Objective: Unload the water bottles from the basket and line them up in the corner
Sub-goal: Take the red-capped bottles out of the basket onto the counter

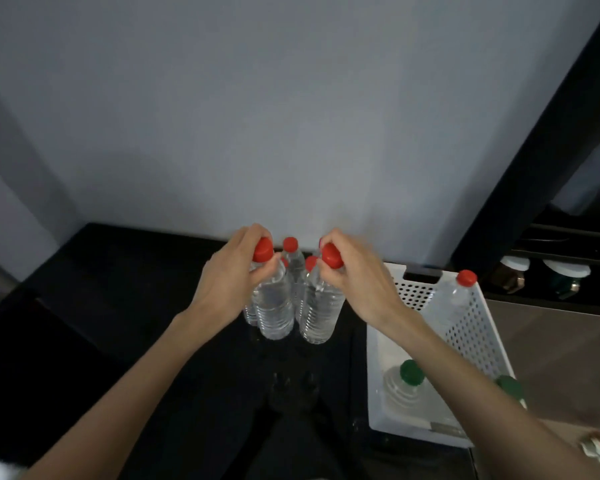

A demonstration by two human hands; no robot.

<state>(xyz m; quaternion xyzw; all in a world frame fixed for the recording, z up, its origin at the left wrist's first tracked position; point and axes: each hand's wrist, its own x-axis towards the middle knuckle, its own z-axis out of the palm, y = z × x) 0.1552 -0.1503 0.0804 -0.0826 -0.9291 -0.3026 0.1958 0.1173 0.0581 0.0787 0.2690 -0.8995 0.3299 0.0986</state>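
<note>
My left hand (230, 274) grips the neck of a clear red-capped water bottle (273, 306) that stands on the black floor surface by the wall. My right hand (355, 280) grips the neck of a second red-capped bottle (317, 313) beside it. Behind these two stand several more red-capped bottles (291, 258), partly hidden. To the right sits a white perforated basket (478, 327). One red-capped bottle (459, 299) leans against its far right wall. A green-capped bottle (407, 379) lies inside, and another green cap (510, 388) shows past my right forearm.
A grey wall (257, 116) rises right behind the bottles and meets a side wall at the left. A dark cabinet frame (534, 161) stands at the right, with jars (513, 271) on its low shelf. A brown surface (551, 348) lies right of the basket.
</note>
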